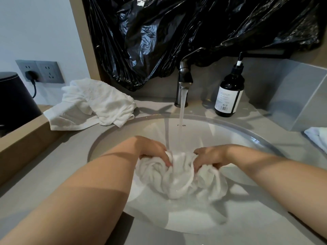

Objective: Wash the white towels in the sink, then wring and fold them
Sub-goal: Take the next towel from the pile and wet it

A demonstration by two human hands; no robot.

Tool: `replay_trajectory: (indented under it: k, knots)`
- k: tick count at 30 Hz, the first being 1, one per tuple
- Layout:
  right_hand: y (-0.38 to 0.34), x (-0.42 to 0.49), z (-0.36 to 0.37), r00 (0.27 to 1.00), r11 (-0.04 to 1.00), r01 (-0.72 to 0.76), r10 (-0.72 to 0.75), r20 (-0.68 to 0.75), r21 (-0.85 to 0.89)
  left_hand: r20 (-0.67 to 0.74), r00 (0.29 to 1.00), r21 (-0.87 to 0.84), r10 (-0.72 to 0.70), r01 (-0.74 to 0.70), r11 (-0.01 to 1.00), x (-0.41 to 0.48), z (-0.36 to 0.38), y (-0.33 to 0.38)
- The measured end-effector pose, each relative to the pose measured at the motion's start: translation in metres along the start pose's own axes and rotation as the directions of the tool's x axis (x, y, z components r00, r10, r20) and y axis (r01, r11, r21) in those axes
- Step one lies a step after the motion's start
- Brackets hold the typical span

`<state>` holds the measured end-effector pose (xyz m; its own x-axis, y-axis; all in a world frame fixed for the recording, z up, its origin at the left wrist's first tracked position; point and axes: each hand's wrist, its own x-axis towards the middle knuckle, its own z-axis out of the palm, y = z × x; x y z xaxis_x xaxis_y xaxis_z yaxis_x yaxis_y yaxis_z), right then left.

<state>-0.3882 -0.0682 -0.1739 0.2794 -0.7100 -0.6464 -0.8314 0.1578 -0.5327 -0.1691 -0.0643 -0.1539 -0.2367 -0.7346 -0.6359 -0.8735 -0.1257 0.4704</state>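
Observation:
A bunched, wet white towel (178, 175) lies in the white oval sink (235, 137), just in front of the water stream from the faucet (184, 78). My left hand (154, 150) grips its left side and my right hand (209, 157) grips its right side, fingers dug into the folds. A second white towel (95, 103) lies crumpled on the counter to the left of the sink. Part of another white towel (316, 137) shows at the right edge.
A dark pump bottle (230, 92) stands right of the faucet. Black plastic sheeting (194, 27) covers the wall behind. A black round container (14, 98) and a wall socket (40, 71) with a plug are at the far left. The grey counter (44, 167) surrounds the sink.

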Motion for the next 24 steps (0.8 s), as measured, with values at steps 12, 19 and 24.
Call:
replay_trajectory:
  k: [12, 19, 24]
  knots:
    - [-0.013, -0.013, 0.018, 0.992, 0.751, 0.108, -0.121, 0.025, -0.651, 0.19, 0.977, 0.465, 0.099, -0.178, 0.867, 0.011, 0.009, 0.005]
    - [-0.002, 0.007, 0.032, 0.989, 0.441, 0.026, -0.139, -0.04, -0.897, -0.056, 0.984, 0.647, 0.168, -0.093, 0.757, 0.027, 0.033, 0.01]
    - [-0.002, -0.013, -0.009, 0.99, 0.957, 0.021, -0.059, -0.125, -0.29, -0.126, 0.99, -0.098, 0.056, -0.068, 0.993, 0.016, 0.006, 0.003]
